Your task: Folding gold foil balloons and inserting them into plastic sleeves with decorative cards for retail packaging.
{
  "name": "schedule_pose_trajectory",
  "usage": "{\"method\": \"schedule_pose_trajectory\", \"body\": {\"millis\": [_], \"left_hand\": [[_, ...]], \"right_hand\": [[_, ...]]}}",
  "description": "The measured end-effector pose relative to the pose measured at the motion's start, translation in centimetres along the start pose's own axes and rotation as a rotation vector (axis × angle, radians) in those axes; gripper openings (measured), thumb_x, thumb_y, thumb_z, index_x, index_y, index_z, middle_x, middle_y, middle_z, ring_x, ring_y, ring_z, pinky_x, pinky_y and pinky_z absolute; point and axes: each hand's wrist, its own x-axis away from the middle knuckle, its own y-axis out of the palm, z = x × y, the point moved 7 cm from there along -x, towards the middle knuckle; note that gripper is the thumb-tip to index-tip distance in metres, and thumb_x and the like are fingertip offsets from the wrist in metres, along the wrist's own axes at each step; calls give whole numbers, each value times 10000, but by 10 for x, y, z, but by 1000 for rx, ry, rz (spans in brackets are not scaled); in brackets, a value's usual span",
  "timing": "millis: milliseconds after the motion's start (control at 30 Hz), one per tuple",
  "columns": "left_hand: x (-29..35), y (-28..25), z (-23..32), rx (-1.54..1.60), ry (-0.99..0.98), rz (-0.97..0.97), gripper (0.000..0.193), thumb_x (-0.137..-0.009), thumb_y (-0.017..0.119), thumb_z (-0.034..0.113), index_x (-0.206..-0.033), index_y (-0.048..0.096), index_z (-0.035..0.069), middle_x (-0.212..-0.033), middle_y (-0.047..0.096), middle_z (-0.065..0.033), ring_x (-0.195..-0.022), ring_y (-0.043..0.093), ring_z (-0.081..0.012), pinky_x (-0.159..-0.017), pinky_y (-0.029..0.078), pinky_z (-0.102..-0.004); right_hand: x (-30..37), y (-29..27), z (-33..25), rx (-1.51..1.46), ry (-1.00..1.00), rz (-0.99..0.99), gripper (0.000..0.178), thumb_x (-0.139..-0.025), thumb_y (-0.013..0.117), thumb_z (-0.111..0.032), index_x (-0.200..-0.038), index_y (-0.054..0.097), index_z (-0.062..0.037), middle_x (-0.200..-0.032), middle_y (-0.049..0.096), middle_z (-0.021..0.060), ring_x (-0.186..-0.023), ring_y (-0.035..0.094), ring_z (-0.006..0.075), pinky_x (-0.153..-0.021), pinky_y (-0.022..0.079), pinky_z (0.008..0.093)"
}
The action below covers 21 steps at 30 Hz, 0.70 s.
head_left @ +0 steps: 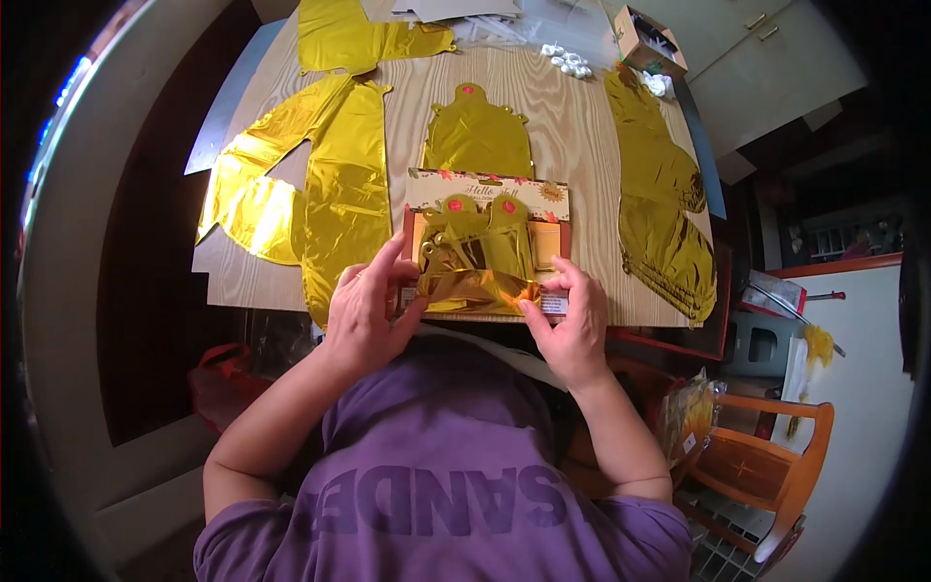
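A folded gold foil balloon with red dots on its rounded tabs lies over a printed cardboard header card at the table's near edge. My left hand grips the left side of the card and foil, thumb on the front. At the lower right corner, my right hand pinches the foil and card between thumb and fingers. Just beyond, another flat gold foil balloon with a red dot at its top lies on the wood-grain table, its lower end hidden behind the card.
Flat gold foil balloons spread over the table's left side, and a stack of gold foil lies at the right. Farther back are white bundles, a small cardboard box and clear plastic. A wooden chair stands at lower right.
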Motion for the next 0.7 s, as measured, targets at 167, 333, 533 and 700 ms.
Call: {"method": "schedule_pose_trajectory", "body": {"millis": [167, 333, 533, 700], "left_hand": [[9, 12, 36, -465, 594, -146, 754, -754, 765, 206, -1458, 494, 181, -1538, 434, -121, -1415, 419, -324, -1142, 335, -540], [14, 20, 16, -458, 523, -303, 676, -825, 680, 201, -1471, 492, 150, -1538, 456, -110, -1398, 449, -326, -1149, 350, -496], [37, 17, 24, -433, 631, -268, 529, -900, 555, 176, -1423, 539, 95, -1504, 495, -127, -1370, 483, -334, -1090, 424, -458], [33, 6, 36, -348, 653, -188, 418, -886, 619, 131, -1300, 642, 74, -1358, 627, -140, -1284, 580, -339, -1082, 447, -459]], "right_hand": [[5, 5, -14, 275, -193, -7, 318, -805, 783, -129, -1093, 650, -122, -1078, 594, 65, -936, 603, 271, -803, 467, 422], [11, 8, -28, 380, -287, -45, 344, -822, 769, -242, -1126, 671, -114, -1201, 585, 101, -1081, 572, 299, -863, 453, 442], [34, 16, -66, 598, -304, -76, 524, -824, 755, -377, -1242, 651, -79, -1328, 549, 160, -1279, 468, 357, -1073, 370, 525], [33, 39, -73, 405, -413, -78, 305, -899, 637, -122, -1178, 671, -2, -1116, 646, 129, -1063, 614, 273, -897, 512, 405]]}}
